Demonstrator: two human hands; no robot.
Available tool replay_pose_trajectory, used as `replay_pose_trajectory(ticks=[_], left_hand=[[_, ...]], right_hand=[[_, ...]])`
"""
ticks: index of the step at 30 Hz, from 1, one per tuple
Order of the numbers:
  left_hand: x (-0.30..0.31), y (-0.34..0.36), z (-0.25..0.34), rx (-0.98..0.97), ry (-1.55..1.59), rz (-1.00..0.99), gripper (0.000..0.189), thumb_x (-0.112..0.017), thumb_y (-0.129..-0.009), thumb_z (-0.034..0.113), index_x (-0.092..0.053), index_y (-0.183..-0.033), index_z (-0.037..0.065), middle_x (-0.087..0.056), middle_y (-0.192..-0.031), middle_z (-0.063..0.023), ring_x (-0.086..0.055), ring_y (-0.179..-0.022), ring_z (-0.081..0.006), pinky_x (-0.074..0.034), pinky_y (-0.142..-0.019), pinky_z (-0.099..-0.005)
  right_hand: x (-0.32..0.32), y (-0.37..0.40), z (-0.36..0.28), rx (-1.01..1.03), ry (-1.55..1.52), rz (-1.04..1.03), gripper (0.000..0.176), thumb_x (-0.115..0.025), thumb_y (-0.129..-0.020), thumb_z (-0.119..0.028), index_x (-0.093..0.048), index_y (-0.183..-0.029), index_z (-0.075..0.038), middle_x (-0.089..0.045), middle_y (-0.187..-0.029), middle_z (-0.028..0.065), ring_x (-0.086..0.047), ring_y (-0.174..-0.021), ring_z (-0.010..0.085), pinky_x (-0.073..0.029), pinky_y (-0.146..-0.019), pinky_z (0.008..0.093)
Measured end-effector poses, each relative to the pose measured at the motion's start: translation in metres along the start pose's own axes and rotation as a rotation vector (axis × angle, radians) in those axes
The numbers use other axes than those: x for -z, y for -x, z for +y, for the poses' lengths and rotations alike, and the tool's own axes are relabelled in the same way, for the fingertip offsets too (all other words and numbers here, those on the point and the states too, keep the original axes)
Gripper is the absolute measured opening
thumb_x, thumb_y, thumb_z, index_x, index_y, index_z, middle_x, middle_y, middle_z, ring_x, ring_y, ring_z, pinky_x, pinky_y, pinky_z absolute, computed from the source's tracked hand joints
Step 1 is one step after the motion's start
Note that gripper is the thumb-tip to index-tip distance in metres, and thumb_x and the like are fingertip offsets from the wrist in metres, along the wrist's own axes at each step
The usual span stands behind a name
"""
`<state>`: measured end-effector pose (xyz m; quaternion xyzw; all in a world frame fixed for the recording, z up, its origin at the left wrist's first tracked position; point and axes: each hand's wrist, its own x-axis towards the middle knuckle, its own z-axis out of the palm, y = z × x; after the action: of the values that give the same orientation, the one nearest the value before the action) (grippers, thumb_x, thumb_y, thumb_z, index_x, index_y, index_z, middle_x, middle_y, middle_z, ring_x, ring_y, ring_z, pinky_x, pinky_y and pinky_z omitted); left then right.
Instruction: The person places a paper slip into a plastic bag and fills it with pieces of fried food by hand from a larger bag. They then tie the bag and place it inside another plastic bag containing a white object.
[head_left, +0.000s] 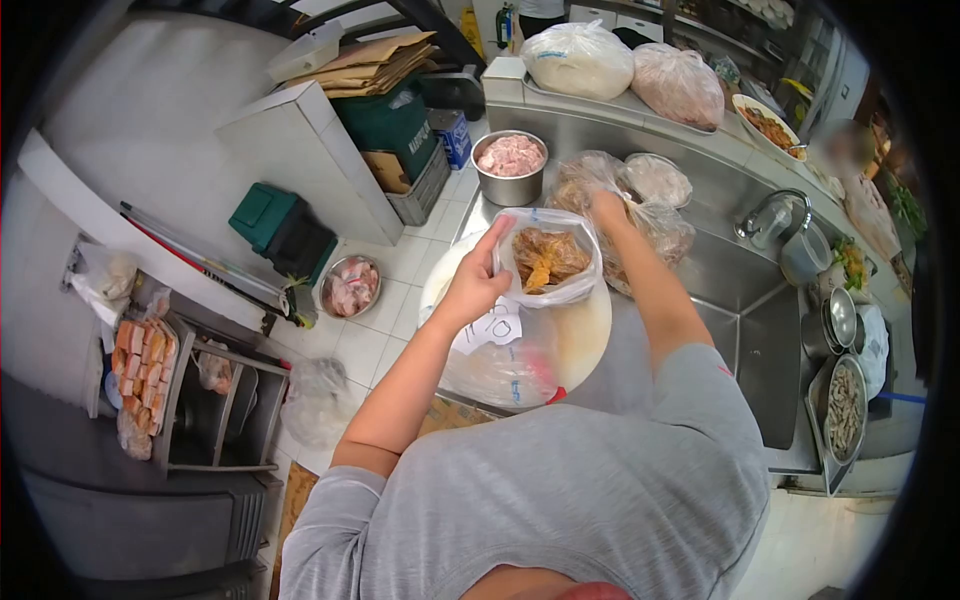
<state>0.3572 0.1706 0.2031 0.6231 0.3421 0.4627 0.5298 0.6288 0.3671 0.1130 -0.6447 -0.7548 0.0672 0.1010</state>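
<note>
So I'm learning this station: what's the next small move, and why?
Probably carry a piece from the large bag across into the small bag: the right hand is at the large bag's opening, and the left hand holds the small bag's mouth open, with brown pieces only partly filling it.

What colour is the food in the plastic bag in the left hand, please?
The food in the plastic bag is golden brown, clearest in the head view.

Dark handwritten marks, perhaps "10", stand on the white sheet (495, 328) just below the left hand (472, 285). White lettering on the green crate (392, 125) is too blurred to read.
</note>
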Motion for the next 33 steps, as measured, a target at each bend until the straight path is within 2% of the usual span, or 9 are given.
replay_pose_trajectory(ticks=[2, 5, 8, 11, 13, 15, 18, 24, 33], left_hand=[[-0.004, 0.000, 0.003, 0.011, 0.007, -0.006, 0.079, -0.043, -0.073, -0.017, -0.020, -0.146, 0.004, -0.026, -0.149, -0.0129, -0.030, -0.133, -0.0146, -0.032, -0.095, -0.0186], [0.001, -0.006, -0.007, -0.053, -0.004, -0.024, 0.077, -0.046, -0.076, -0.014, -0.021, -0.146, 0.007, -0.025, -0.150, -0.0091, -0.051, -0.091, -0.0049, -0.042, -0.069, -0.0191], [-0.002, -0.008, 0.000, -0.072, 0.093, -0.019, 0.076, -0.045, -0.075, -0.015, -0.021, -0.145, 0.004, -0.025, -0.151, -0.0106, -0.042, -0.120, -0.0088, -0.041, -0.074, -0.0188], [-0.002, -0.009, -0.004, -0.094, 0.044, -0.032, 0.077, -0.044, -0.075, -0.015, -0.021, -0.146, 0.005, -0.024, -0.151, -0.0108, -0.041, -0.121, -0.0089, -0.041, -0.075, -0.0191], [-0.005, -0.008, -0.004, -0.104, 0.039, -0.044, 0.077, -0.043, -0.075, -0.016, -0.021, -0.146, 0.006, -0.024, -0.151, -0.0105, -0.042, -0.120, -0.0080, -0.041, -0.075, -0.0188], [-0.008, -0.004, -0.005, -0.100, 0.059, -0.041, 0.077, -0.042, -0.074, -0.016, -0.022, -0.146, 0.006, -0.025, -0.151, -0.0101, -0.044, -0.114, -0.0067, -0.041, -0.073, -0.0183], [-0.013, 0.001, -0.009, -0.078, 0.086, -0.035, 0.078, -0.042, -0.074, -0.016, -0.023, -0.146, 0.007, -0.027, -0.150, -0.0095, -0.049, -0.102, -0.0039, -0.040, -0.070, -0.0174], [-0.015, 0.007, -0.018, -0.110, -0.115, -0.032, 0.079, -0.043, -0.073, -0.014, -0.025, -0.146, 0.009, -0.035, -0.145, -0.0079, -0.047, -0.078, -0.0015, -0.038, -0.062, -0.0168], [-0.010, 0.023, 0.001, -0.037, -0.461, 0.051, 0.079, -0.050, -0.072, -0.004, -0.028, -0.145, 0.017, -0.057, -0.110, -0.0065, -0.042, -0.060, -0.0082, -0.040, -0.058, -0.0224]], right_hand=[[0.010, 0.024, -0.008, -0.082, -0.051, 0.086, 0.033, -0.057, -0.077, -0.025, -0.064, -0.099, -0.002, -0.065, -0.093, 0.0215, -0.062, -0.090, 0.0373, -0.049, -0.080, 0.0451], [0.024, 0.053, -0.006, -0.166, -0.253, 0.187, 0.029, -0.060, -0.073, -0.024, -0.067, -0.091, -0.001, -0.065, -0.093, 0.0232, -0.063, -0.090, 0.0362, -0.049, -0.079, 0.0452], [0.018, 0.055, 0.024, -0.136, -0.097, 0.029, 0.028, -0.061, -0.075, -0.022, -0.064, -0.093, 0.000, -0.065, -0.090, 0.0233, -0.062, -0.089, 0.0373, -0.049, -0.079, 0.0433], [0.062, 0.090, -0.008, -0.124, -0.256, 0.264, 0.023, -0.059, -0.077, -0.016, -0.063, -0.093, 0.000, -0.066, -0.086, 0.0203, -0.062, -0.084, 0.0376, -0.050, -0.074, 0.0416], [0.086, 0.113, -0.043, 0.072, -0.822, 0.224, 0.020, -0.055, -0.079, -0.012, -0.066, -0.092, -0.001, -0.067, -0.080, 0.0177, -0.065, -0.077, 0.0335, -0.050, -0.070, 0.0443], [0.109, 0.141, -0.092, 0.312, -0.720, -0.052, 0.022, -0.057, -0.079, -0.011, -0.065, -0.095, 0.001, -0.067, -0.084, 0.0156, -0.064, -0.086, 0.0306, -0.049, -0.075, 0.0392], [0.029, 0.122, -0.112, 0.357, -0.070, 0.214, 0.027, -0.064, -0.075, -0.017, -0.065, -0.096, 0.000, -0.067, -0.090, 0.0133, -0.060, -0.098, 0.0289, -0.045, -0.085, 0.0380], [0.054, 0.129, -0.138, 0.155, 0.268, -0.064, 0.040, -0.070, -0.066, -0.022, -0.064, -0.101, -0.004, -0.065, -0.102, 0.0130, -0.056, -0.103, 0.0269, -0.038, -0.088, 0.0449], [0.085, 0.207, -0.096, 0.109, -0.178, 0.468, 0.033, -0.069, -0.063, -0.014, -0.058, -0.092, -0.005, -0.060, -0.089, 0.0119, -0.054, -0.093, 0.0310, -0.039, -0.081, 0.0428]])
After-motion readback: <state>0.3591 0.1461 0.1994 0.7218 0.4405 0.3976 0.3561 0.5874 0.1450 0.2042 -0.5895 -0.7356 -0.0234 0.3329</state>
